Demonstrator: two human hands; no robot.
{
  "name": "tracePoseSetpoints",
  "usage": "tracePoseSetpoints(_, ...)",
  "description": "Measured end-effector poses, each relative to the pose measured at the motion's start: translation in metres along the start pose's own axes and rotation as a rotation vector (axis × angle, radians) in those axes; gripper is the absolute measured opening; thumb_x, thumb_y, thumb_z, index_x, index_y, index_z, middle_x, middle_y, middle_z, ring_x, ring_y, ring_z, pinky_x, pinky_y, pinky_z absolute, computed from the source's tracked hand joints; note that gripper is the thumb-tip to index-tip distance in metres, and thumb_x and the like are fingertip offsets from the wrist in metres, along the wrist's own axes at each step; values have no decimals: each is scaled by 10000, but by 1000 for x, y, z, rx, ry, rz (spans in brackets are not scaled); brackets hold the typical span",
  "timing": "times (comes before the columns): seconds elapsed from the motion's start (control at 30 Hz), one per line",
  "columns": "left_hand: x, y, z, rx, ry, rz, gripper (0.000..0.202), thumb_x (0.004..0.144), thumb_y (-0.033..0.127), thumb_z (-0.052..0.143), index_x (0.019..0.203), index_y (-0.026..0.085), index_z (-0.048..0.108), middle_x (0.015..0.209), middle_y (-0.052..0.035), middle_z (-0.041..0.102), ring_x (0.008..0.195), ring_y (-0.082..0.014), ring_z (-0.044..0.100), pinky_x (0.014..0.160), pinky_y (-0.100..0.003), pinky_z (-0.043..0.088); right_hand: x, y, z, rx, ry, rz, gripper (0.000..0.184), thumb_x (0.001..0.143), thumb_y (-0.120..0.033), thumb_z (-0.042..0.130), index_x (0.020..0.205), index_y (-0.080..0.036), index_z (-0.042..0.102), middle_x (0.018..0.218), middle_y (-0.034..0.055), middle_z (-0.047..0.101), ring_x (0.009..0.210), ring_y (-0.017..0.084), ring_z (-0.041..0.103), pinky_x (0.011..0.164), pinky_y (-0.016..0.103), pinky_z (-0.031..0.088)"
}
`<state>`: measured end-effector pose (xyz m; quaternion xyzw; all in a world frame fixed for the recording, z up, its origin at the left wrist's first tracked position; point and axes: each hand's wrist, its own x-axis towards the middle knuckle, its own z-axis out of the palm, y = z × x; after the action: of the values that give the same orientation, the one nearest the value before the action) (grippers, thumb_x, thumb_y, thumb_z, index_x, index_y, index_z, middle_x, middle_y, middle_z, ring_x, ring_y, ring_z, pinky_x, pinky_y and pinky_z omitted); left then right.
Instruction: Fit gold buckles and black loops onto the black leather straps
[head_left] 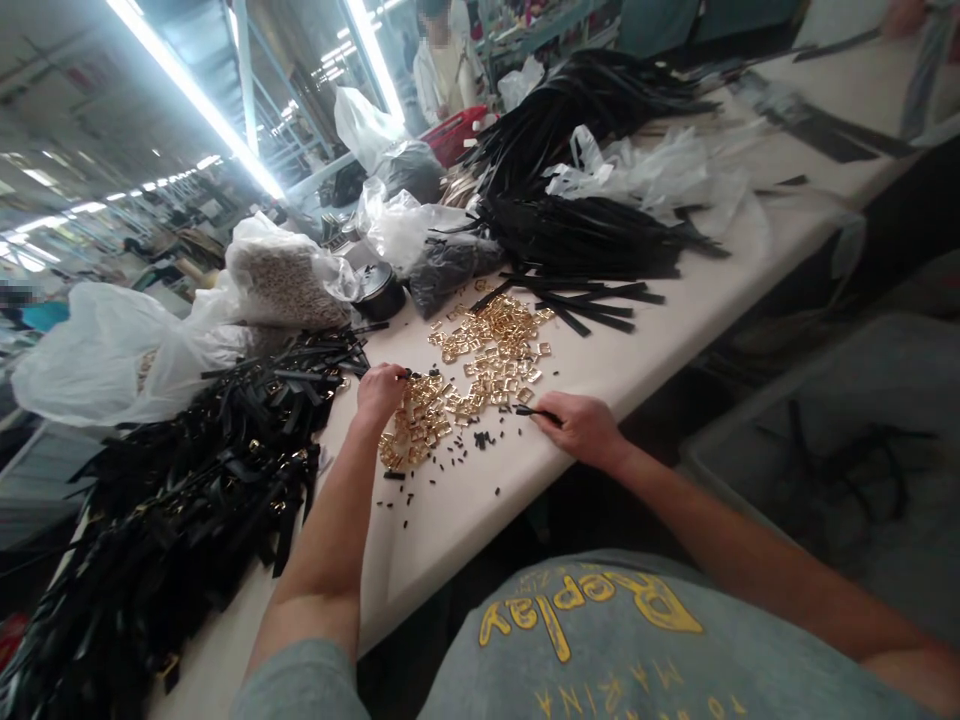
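My left hand [381, 392] is closed at the left edge of a spread of gold metal buckles [427, 415]. A small dark bit shows at its fingertips, too small to name. On the right, my right hand [586, 428] is closed around a thin black strip-like piece [538, 412], its end pointing left toward the buckles; I cannot tell whether it is a strap or a tool. Small black bits [484, 439] lie scattered on the pale table [450, 540] between and in front of my hands. More gold buckles [504, 322] are heaped farther back.
Black straps with gold buckles [202, 500] pile up along the left. Loose black straps [592, 235] lie at the back, near clear plastic bags [652, 175]. A filled bag [274, 270] and a round black tin [379, 292] stand behind my left hand. Another person [444, 70] stands beyond.
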<state>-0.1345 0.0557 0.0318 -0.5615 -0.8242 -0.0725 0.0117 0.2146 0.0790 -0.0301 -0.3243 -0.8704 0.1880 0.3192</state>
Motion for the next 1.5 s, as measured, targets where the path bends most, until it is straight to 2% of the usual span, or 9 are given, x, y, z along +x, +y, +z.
tracePoseSetpoints(0.23, 25, -2, 8, 9, -84, -10, 207, 748, 178, 661, 926, 171, 766, 915, -138, 731, 914, -283, 670, 811, -356, 474, -2, 3, 2, 1, 20, -6, 140, 897, -241, 544, 825, -197, 656, 793, 24, 682, 704, 158, 597, 637, 267, 358)
tracePoseSetpoints(0.5, 3, -8, 2, -17, 25, -29, 324, 813, 186, 596, 1120, 190, 701, 1061, -122, 726, 989, -253, 669, 886, -346, 471, -1, 1, 1, 3, 11, 2, 138, 902, -248, 553, 835, -191, 660, 807, 23, 683, 711, 154, 595, 642, 263, 354)
tracePoseSetpoints(0.57, -7, -8, -1, -209, 134, -95, 338, 841, 218, 563, 1156, 170, 674, 1049, -111, 726, 935, -217, 685, 852, -326, 495, -1, 1, 1, 2, 5, 3, 137, 902, -253, 554, 836, -192, 658, 807, 22, 683, 714, 154, 590, 641, 262, 354)
tracePoseSetpoints(0.67, -30, 0, -5, -773, 310, -224, 355, 819, 273, 583, 1135, 127, 656, 961, -96, 726, 793, -164, 703, 694, -264, 527, -1, 1, 1, 4, -5, 6, 139, 902, -262, 556, 837, -193, 658, 810, 24, 684, 723, 157, 588, 643, 262, 355)
tracePoseSetpoints(0.73, -53, 11, -5, -1113, 348, -261, 377, 750, 285, 663, 1090, 122, 663, 929, -88, 724, 745, -143, 705, 628, -224, 522, -1, 2, 0, 19, -10, 14, 136, 900, -263, 560, 846, -192, 663, 819, 26, 687, 733, 161, 593, 648, 262, 361)
tracePoseSetpoints(0.87, -106, 42, -1, -1549, 254, -339, 407, 629, 287, 801, 997, 158, 684, 915, -67, 733, 752, -131, 715, 615, -182, 533, -2, -4, -3, 158, 22, 53, 110, 887, -245, 578, 845, -197, 668, 825, 19, 692, 735, 155, 600, 674, 253, 396)
tracePoseSetpoints(1.07, -166, 85, 7, -1684, 131, -370, 353, 644, 367, 833, 930, 210, 700, 838, -24, 731, 693, -117, 698, 548, -166, 514, -11, -52, -14, 327, 51, -108, 128, 912, -266, 582, 837, -186, 648, 756, 5, 640, 674, 122, 555, 647, 237, 404)
tracePoseSetpoints(1.23, -181, 107, 5, -1728, 100, -400, 398, 592, 346, 869, 924, 206, 700, 799, 3, 698, 579, -54, 622, 516, -136, 473, -8, -84, -23, 314, 78, -222, 159, 946, -282, 551, 844, -188, 629, 735, 3, 612, 661, 117, 523, 629, 244, 393)
tracePoseSetpoints(1.5, -185, 120, 2, -1825, 26, -342, 267, 629, 251, 858, 769, 183, 641, 670, 47, 617, 541, -27, 557, 515, -114, 456, -9, -86, -22, 223, 113, -286, 183, 968, -273, 520, 852, -184, 629, 742, 2, 607, 678, 114, 539, 615, 241, 376)
